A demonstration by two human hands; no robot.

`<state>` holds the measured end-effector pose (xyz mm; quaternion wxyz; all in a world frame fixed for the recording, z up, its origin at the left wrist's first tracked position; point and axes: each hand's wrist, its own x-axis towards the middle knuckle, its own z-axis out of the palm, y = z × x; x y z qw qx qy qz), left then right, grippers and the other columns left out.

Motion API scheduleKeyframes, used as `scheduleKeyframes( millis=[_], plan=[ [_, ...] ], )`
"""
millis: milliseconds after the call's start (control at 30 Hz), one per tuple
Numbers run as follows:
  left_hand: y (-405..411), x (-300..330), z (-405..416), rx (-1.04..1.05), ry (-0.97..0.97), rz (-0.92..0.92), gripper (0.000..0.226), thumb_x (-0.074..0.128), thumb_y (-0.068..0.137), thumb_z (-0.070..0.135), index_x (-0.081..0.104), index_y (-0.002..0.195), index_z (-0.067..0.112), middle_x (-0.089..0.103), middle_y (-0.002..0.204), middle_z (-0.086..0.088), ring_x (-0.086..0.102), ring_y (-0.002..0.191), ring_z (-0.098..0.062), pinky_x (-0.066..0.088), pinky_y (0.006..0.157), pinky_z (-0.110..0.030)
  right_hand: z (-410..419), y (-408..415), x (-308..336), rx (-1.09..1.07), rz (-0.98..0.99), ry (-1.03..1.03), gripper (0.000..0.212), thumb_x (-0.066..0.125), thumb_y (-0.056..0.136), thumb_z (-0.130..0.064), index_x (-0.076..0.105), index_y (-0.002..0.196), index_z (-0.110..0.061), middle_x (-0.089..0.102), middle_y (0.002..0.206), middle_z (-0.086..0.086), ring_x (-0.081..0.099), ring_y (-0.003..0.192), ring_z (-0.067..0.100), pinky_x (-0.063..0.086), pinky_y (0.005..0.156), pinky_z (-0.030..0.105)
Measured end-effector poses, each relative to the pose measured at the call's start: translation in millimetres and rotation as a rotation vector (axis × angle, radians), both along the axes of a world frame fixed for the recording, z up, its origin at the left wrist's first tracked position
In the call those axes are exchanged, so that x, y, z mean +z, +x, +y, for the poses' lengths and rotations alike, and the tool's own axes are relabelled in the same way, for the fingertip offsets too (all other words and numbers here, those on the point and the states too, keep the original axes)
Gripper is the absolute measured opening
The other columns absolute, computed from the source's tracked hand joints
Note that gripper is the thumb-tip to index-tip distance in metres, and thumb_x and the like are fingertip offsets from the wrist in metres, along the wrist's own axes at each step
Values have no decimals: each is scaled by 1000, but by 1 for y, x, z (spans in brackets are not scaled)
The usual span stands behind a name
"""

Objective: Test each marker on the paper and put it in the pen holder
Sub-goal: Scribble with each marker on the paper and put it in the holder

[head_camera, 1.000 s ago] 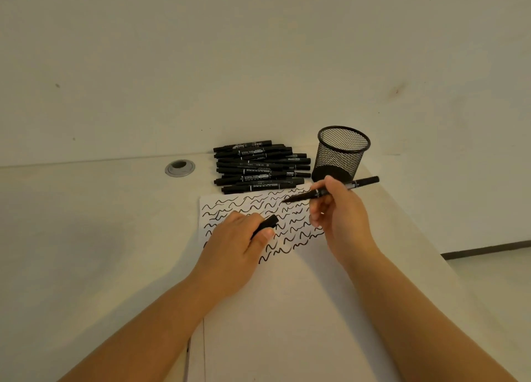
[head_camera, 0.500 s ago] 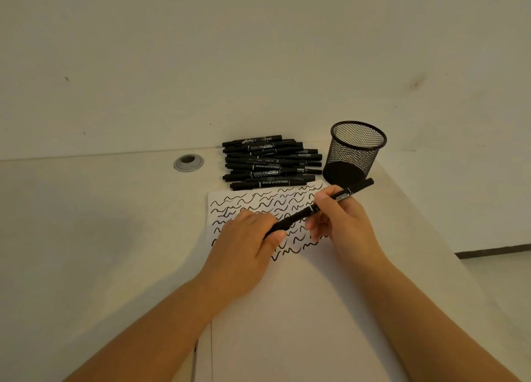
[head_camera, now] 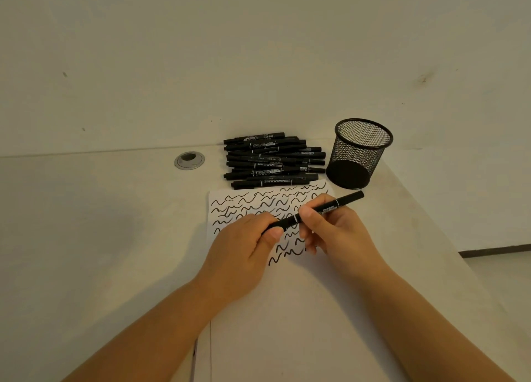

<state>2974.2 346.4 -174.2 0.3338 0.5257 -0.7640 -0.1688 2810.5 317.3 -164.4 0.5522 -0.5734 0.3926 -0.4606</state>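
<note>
A black marker point(head_camera: 324, 209) lies slanted across both hands above the paper point(head_camera: 244, 206), which is covered with black wavy test strokes. My right hand point(head_camera: 336, 232) grips the marker's barrel near its middle. My left hand point(head_camera: 244, 252) pinches the cap on the marker's lower left end, and the cap looks joined to the barrel. A pile of several black markers point(head_camera: 273, 160) lies just beyond the paper. The black mesh pen holder point(head_camera: 359, 151) stands upright to the right of the pile, with nothing visible inside.
A round grey cable grommet point(head_camera: 189, 160) sits in the desk, left of the pile. The desk's right edge runs diagonally close past the pen holder, with floor beyond it. A pale wall rises right behind the desk.
A second ago my left hand held the cap apart from the uncapped marker. The two hands came together, and the cap now sits on the marker's tip.
</note>
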Motion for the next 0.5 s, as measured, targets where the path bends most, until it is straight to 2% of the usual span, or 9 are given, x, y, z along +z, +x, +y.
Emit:
scheduleKeyframes(
  millis=[233,367,500],
  plan=[
    [2,-3,-2,-25,27,36,22,34,88,39,47,75,26,39,54,13,42,55,-2,29,50,-15,0,1,-6,25,-9,-8,8,57,85,-18,58,79,-12,59,55,-1,52,49,13,45,47,21],
    [4,-2,-2,-63,43,62,24,32,88,47,42,70,35,39,51,12,44,55,-4,29,49,-16,-1,0,-5,54,-15,-8,7,54,88,-12,57,81,-10,59,55,-1,53,49,13,46,47,21],
    [6,-4,-3,-80,94,105,23,34,88,41,43,68,35,50,55,19,43,51,-4,30,48,-16,-1,0,-5,95,-30,-4,6,54,87,-11,55,81,-11,58,55,-1,52,50,11,46,48,21]
  ],
)
